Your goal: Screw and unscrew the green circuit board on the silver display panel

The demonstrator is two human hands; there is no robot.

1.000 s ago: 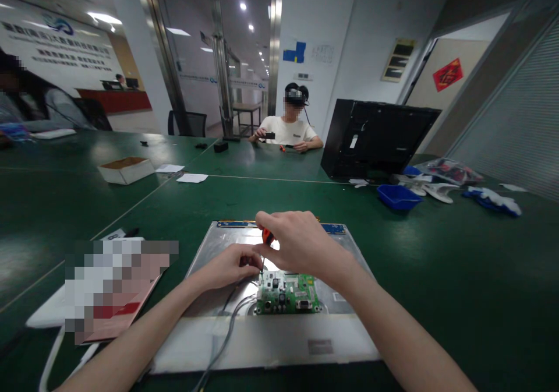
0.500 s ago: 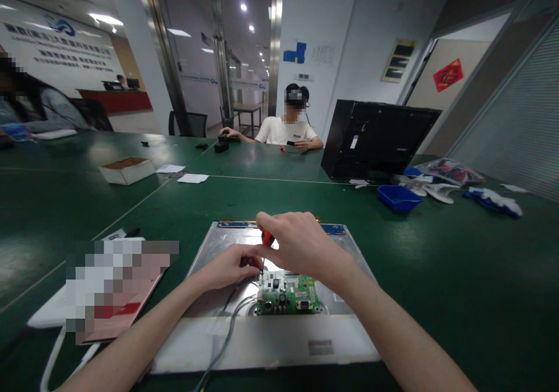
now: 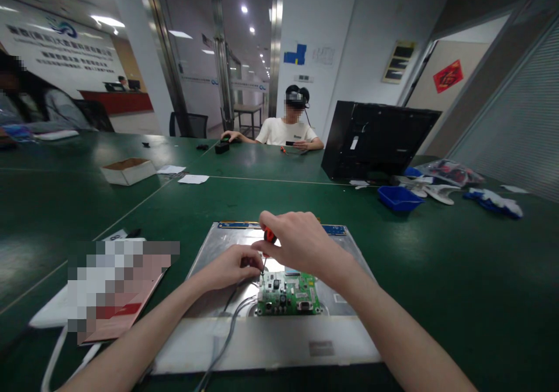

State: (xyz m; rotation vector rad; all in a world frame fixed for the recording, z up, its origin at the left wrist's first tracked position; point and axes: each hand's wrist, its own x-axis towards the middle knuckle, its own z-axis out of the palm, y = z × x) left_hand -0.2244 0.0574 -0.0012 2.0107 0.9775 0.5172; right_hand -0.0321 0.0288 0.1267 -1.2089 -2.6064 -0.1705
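The orange-and-black handle of a screwdriver [image 3: 269, 236] has tipped slightly to the right since the previous frame, and the right hand [image 3: 301, 240] has shifted a little with it. Across the table, a co-worker in a white T-shirt [image 3: 286, 131] has one arm stretched to a small black block [image 3: 222, 147], a hand that was raised before the chest in the earliest frame.

The right hand's fingers are closed around the screwdriver's handle, its thin metal shaft angled down to the upper left corner of a green circuit board [image 3: 290, 293]. The left hand [image 3: 231, 264] is beside that corner, its fingers curled near the shaft's lower end; whether they pinch anything cannot be told. The board lies on a flat silver panel with a white lower band [image 3: 262, 345], resting on a dark green table [image 3: 437, 293]. Thin grey cables [image 3: 230, 329] run from the board's left side over the panel's near edge, and a narrow blue circuit strip [image 3: 334, 229] lines the far edge.

A black flat-screen monitor [image 3: 384, 136] stands farther back at right, near a blue plastic tray [image 3: 399, 198] and blue-and-white gloves [image 3: 493, 201]. An open white cardboard box [image 3: 128, 173] sits at far left, beyond a partly pixelated pink folder [image 3: 144, 275].
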